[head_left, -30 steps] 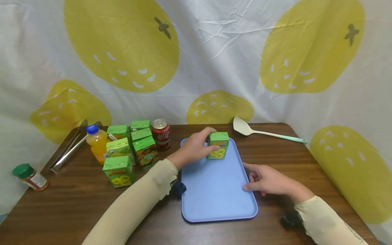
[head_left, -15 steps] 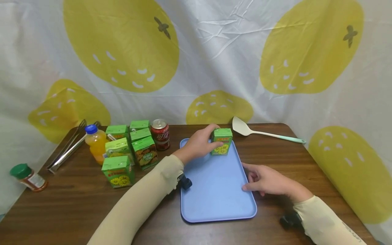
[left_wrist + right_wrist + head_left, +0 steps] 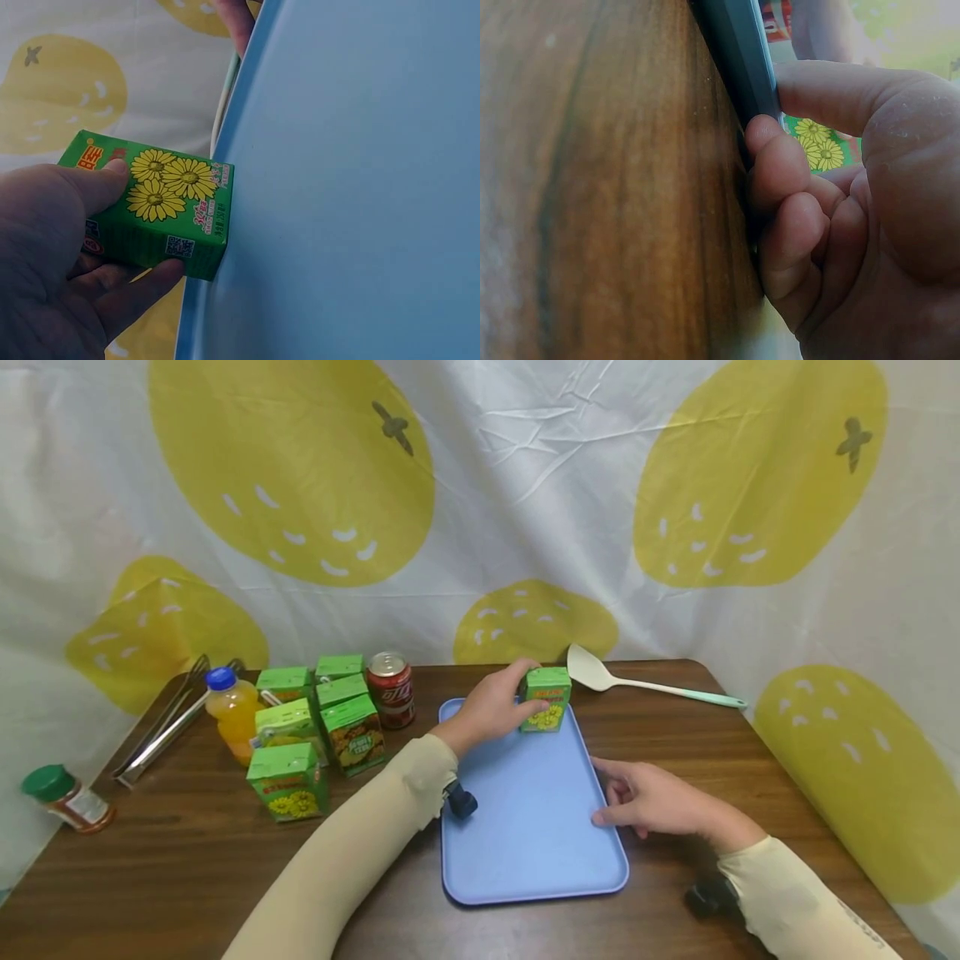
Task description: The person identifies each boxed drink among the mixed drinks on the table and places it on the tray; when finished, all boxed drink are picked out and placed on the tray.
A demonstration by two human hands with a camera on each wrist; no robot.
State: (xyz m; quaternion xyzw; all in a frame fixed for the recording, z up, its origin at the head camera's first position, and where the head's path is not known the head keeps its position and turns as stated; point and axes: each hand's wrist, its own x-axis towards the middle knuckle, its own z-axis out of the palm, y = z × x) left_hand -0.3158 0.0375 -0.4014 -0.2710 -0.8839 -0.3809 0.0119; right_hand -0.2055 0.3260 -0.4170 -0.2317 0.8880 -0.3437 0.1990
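My left hand (image 3: 495, 706) grips a green drink carton (image 3: 550, 699) with yellow flowers on its front. The thumb lies across the flowered face and the fingers wrap round the side and back. In the left wrist view the carton's bottom (image 3: 212, 259) is right at the far rim of the light blue tray (image 3: 532, 827). My right hand (image 3: 660, 802) holds the tray's right edge, thumb on the rim and the other fingers curled low against its outer side, as the right wrist view shows.
Several green cartons (image 3: 288, 783) stand in a cluster left of the tray, with a red soda can (image 3: 392, 691) and an orange juice bottle (image 3: 233, 713). Metal tongs (image 3: 161, 735) and a green-capped spice jar (image 3: 69, 798) lie far left. A white spatula (image 3: 637, 683) lies behind, right.
My left hand has carried the carton farther back and slightly right, to the tray's far right corner. The right hand stays at the tray's edge.
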